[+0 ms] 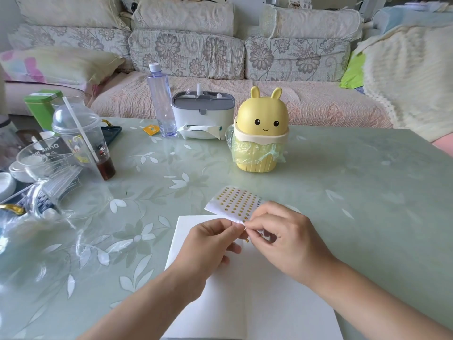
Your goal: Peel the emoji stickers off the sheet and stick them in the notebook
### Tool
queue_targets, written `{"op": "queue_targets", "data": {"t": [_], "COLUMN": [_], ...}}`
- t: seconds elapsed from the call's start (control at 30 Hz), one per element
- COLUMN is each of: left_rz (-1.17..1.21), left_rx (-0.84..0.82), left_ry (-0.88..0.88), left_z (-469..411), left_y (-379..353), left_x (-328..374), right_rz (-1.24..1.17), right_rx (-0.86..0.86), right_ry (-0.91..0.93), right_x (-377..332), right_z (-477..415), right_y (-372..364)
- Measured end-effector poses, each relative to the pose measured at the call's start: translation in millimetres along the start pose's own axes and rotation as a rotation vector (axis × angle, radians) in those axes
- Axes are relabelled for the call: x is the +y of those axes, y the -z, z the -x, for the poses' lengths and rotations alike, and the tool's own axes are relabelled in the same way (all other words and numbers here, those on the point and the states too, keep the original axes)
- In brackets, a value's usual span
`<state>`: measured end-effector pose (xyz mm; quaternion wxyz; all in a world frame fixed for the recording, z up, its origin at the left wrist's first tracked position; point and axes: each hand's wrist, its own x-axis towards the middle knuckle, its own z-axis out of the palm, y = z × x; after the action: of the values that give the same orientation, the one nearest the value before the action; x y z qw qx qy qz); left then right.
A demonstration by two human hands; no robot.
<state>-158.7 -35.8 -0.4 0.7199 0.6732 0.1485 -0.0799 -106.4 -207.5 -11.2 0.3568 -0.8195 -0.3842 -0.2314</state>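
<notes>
Left hand (208, 244): I pinch the sheet (235, 201)'s near edge, steadying it above my notebook (245, 290).
Right hand (282, 234): my fingertips nip that same edge, probably starting a peel.

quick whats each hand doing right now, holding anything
left hand: fingers pinch the near corner of the sticker sheet.
right hand: fingers pinch the sticker sheet at that same corner.

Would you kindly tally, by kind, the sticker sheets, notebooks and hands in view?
sticker sheet: 1
notebook: 1
hands: 2 (left hand, right hand, both pinching the sheet's near corner)
Total: 4
</notes>
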Motion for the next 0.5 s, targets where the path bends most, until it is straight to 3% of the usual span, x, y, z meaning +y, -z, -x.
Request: {"op": "queue_targets", "data": {"t": [0.17,0.4,0.5], "left_rz": [-0.062,-0.422,-0.460], "left_rx": [0.024,0.097,0.096], "left_ry": [-0.079,-0.327,-0.379], "left_z": [0,3,4], "left_y": [-3,-6,-7], "left_x": [2,4,6], "right_rz": [-0.200,-0.119,-0.072], "right_rx": [0.000,-0.140,-0.180], "right_ry": [-0.266,-0.340,-0.299], "right_x": [-5,-9,-11], "right_z": [-5,-12,-16], "right_y": [3,16,22]}}
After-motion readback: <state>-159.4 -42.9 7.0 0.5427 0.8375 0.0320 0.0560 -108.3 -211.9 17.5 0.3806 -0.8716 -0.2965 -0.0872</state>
